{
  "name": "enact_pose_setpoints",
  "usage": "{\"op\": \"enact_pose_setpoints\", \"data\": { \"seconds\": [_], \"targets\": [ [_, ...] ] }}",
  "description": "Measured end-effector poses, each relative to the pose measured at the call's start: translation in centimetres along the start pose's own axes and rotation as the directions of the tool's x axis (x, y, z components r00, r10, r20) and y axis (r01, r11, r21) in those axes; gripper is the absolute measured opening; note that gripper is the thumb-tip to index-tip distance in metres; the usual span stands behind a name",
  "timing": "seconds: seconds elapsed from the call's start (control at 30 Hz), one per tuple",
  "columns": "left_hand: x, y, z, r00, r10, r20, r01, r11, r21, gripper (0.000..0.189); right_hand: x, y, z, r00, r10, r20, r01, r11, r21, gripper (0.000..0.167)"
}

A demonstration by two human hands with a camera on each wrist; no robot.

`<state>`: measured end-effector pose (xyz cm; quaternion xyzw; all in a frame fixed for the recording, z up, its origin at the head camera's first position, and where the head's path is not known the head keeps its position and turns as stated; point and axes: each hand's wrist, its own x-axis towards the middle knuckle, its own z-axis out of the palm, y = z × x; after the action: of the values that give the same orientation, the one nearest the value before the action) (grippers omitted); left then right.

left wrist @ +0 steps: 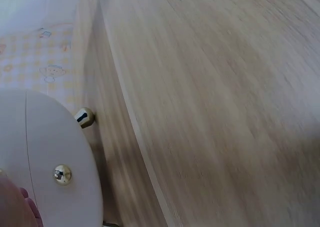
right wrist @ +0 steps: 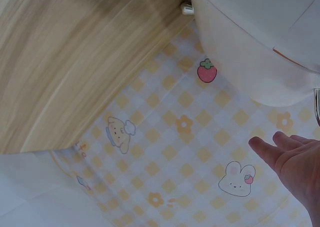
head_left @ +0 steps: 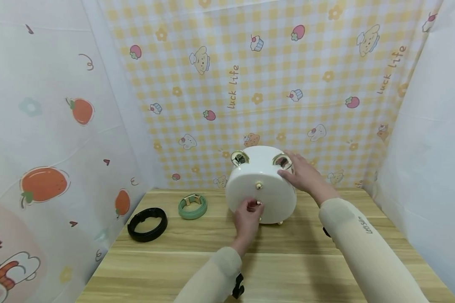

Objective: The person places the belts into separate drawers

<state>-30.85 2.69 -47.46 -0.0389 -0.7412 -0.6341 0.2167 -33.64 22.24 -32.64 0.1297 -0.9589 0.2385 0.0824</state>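
Note:
A white round box [head_left: 265, 181] with two gold ring-shaped ears and a column of gold knobs stands upright on the table. My left hand [head_left: 247, 219] pinches the middle gold knob [head_left: 258, 203] on its front face. In the left wrist view, a lower gold knob [left wrist: 62, 175] and a gold foot [left wrist: 85, 118] show beside part of that hand. My right hand [head_left: 303, 172] rests on the box's upper right, behind the right gold ear [head_left: 282, 160], with the thumb over the front rim. From the right wrist, its fingers [right wrist: 270, 151] look extended.
A coiled black belt [head_left: 147, 224] lies at the table's left edge. Beside it is a coiled green belt [head_left: 192, 207] with a gold buckle. A yellow checked cloth [head_left: 220, 84] hangs behind the wooden table [head_left: 167, 269], and white sheets stand on both sides.

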Motion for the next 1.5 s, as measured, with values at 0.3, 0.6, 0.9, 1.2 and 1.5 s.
{"op": "enact_pose_setpoints", "data": {
  "seconds": [0.3,0.6,0.9,1.2,1.5],
  "targets": [
    [0.0,0.1,0.5,0.999,-0.018,-0.037,0.019,1.0,0.017,0.015,0.0,-0.1,0.0,1.0,-0.007,0.001,0.007,1.0,-0.007,0.077],
    [-0.6,0.0,0.5,0.999,0.002,-0.041,-0.003,1.0,-0.016,0.014,0.1,-0.1,-0.1,1.0,-0.006,0.002,0.006,1.0,0.001,0.077],
    [-1.8,0.4,-0.2,0.999,-0.033,-0.041,0.032,0.999,-0.025,0.016,0.0,-0.1,-0.2,1.0,-0.013,0.004,0.013,1.0,0.006,0.076],
    [-3.3,0.8,-1.4,0.998,-0.046,-0.038,0.043,0.996,-0.08,0.015,-0.1,-0.3,-0.3,0.999,-0.032,0.001,0.032,0.999,0.002,0.075],
    [-4.6,1.1,-2.1,0.996,-0.086,-0.029,0.082,0.988,-0.133,0.016,-0.1,-0.2,-0.1,1.0,-0.029,0.001,0.029,1.0,0.011,0.076]
  ]
}}
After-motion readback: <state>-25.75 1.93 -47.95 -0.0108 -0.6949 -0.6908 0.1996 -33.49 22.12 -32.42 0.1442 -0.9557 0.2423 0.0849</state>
